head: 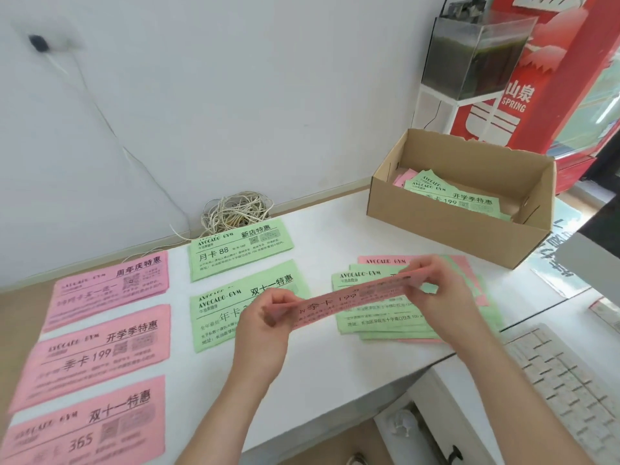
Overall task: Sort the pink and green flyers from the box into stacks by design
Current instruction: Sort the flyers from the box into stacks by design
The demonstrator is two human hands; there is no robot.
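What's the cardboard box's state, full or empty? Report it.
Partly filled: green flyers lie over pink flyers low inside the cardboard box, well below its rim.

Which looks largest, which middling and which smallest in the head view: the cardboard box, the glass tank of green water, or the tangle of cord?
1. cardboard box
2. glass tank
3. tangle of cord
The tank stands farther from the camera than the box, so their true sizes may differ from this order.
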